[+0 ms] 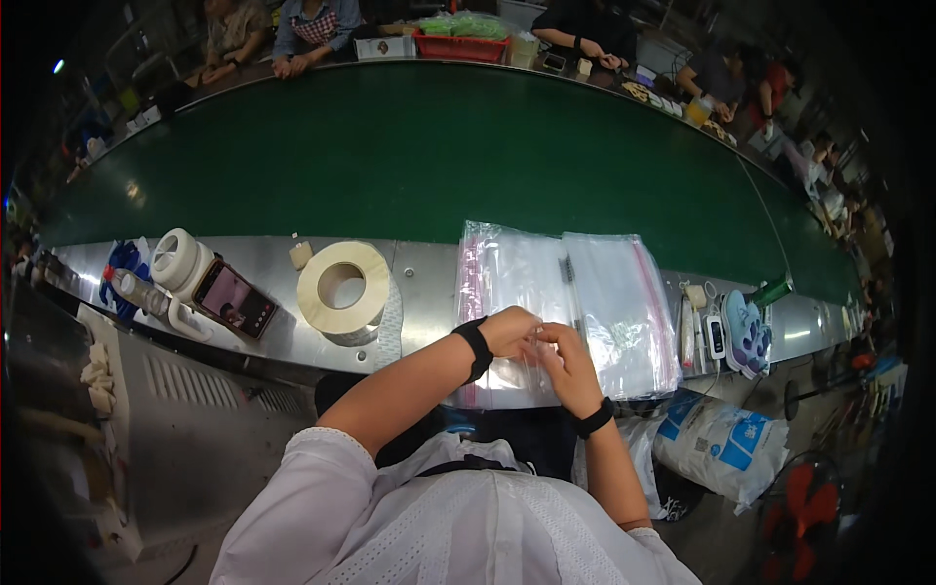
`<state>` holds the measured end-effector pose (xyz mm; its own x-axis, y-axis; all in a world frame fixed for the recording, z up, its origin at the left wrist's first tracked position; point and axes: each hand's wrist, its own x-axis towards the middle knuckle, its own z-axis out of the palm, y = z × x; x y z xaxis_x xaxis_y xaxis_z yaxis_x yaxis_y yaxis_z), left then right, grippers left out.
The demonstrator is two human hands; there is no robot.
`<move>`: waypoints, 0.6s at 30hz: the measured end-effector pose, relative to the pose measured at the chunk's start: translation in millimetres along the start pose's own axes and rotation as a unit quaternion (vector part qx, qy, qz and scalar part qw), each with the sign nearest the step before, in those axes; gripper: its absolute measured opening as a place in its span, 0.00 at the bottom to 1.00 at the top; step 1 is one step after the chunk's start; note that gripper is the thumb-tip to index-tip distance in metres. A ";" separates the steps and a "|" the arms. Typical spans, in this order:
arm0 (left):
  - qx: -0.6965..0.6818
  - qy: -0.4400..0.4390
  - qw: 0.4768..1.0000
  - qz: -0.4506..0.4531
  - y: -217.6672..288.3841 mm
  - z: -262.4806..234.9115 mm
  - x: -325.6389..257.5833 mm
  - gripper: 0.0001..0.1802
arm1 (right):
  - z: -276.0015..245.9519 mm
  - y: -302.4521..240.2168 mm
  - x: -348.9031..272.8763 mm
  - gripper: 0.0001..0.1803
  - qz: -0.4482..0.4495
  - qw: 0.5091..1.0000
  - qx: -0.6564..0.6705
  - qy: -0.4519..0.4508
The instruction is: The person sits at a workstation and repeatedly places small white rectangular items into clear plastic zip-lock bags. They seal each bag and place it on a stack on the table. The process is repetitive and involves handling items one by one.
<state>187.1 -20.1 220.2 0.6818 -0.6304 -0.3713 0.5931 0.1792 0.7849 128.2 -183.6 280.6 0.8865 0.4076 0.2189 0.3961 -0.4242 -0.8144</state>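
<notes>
Two stacks of clear plastic bags with pink edge strips, a left stack (502, 268) and a right stack (616, 288), lie side by side on the metal ledge in front of me. Over their near part my left hand (512, 333) and my right hand (569, 366) meet, fingertips close together. The fingers of both are bent and closed, perhaps round something small or see-through that I cannot make out. Each wrist wears a black band. To the left of the bags stands a large roll of cream labels (378, 283), part of its strip hanging loose beside it.
A green conveyor belt (390, 146) runs beyond the ledge. Left are a phone (234, 297), a white jug (180, 261) and a small charger cube (301, 255). Right lie a purple-and-blue slipper-shaped thing (746, 331) and small tools. Several people sit across, near a red basket (460, 47).
</notes>
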 end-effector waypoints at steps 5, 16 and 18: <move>-0.200 0.032 0.977 -0.071 11.4 14.5 -68.9 0.39 | 10.8 -13.5 -26.1 0.31 -0.064 0.988 -0.127 -0.058; -0.110 0.420 0.895 0.105 -66.5 1.3 -250.6 0.19 | -28.7 44.9 -6.7 0.06 0.253 0.900 0.284 0.211; -0.066 0.515 0.854 0.035 -93.4 -5.7 -259.7 0.18 | -71.5 70.9 -19.3 0.06 0.274 0.874 0.243 0.319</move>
<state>-43.0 131.2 240.5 0.6921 0.3708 -0.6193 0.5330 0.3162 0.7848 156.3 -279.4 257.0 0.9257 -0.3490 -0.1458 -0.1399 0.0421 -0.9893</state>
